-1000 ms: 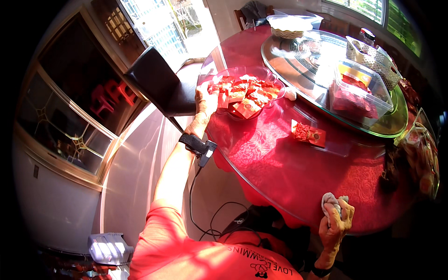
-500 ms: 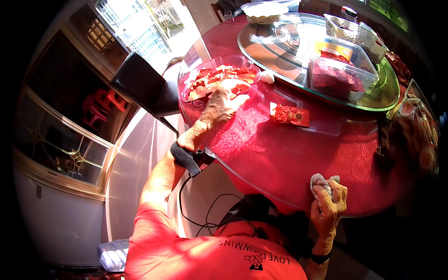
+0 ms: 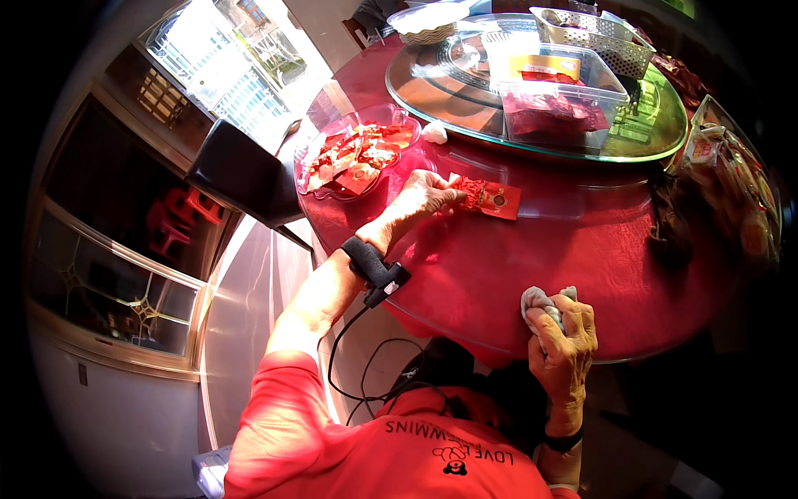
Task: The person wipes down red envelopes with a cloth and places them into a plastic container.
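A small red packet [image 3: 503, 200] with a crinkled left end lies on the red-topped table. My left hand [image 3: 428, 194] has thumb and fingers closed on that crinkled end. Farther left, a clear, scalloped dish [image 3: 309, 185] holds several similar red and gold packets [image 3: 359, 176]. Bunched in my right hand [image 3: 565, 345] is a pale grey cloth [image 3: 539, 304], its fingers wrapped round it at the table's near edge. A dark strap with a small black box sits on my left wrist.
A glass turntable [image 3: 453, 116] bears a clear plastic box [image 3: 611, 98] of red packets and a perforated basket [image 3: 573, 35]. A crumpled white piece [image 3: 434, 132] lies beside it. Plastic bags [image 3: 731, 166] sit at the right; a black chair [image 3: 241, 170] stands at the left.
My left hand has moved right, from the dish to the single packet, and closed on its left end. The right hand still grips the cloth. The whole view has shifted slightly.
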Tool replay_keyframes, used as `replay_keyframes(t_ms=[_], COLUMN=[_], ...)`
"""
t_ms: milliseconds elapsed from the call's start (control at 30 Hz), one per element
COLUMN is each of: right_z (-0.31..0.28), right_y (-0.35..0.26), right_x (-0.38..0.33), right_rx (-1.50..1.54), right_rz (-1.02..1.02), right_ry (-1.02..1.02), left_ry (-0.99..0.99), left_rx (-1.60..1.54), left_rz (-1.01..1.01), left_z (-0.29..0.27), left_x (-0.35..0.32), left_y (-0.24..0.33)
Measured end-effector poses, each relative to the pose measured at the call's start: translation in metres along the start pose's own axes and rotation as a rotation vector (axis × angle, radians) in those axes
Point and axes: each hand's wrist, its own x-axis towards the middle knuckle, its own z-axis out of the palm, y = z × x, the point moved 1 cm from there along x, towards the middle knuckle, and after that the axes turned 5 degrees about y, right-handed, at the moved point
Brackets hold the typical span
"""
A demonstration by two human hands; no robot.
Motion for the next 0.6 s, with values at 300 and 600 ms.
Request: replay_keyframes(t_ms=[300, 600], right_z=[-0.002, 0.037], right_y=[0.005, -0.036], right_x=[0.0, 0.013], right_rx=[0.109, 0.023], right_rz=[0.063, 0.043], right_ry=[0.138, 0.018], left_ry=[-0.197, -0.2], left_rx=[-0.201, -0.34], left_rz=[-0.19, -0.227], left_z=[0.039, 0.062], left_x=[-0.082, -0.122], left_y=[0.006, -0.002])
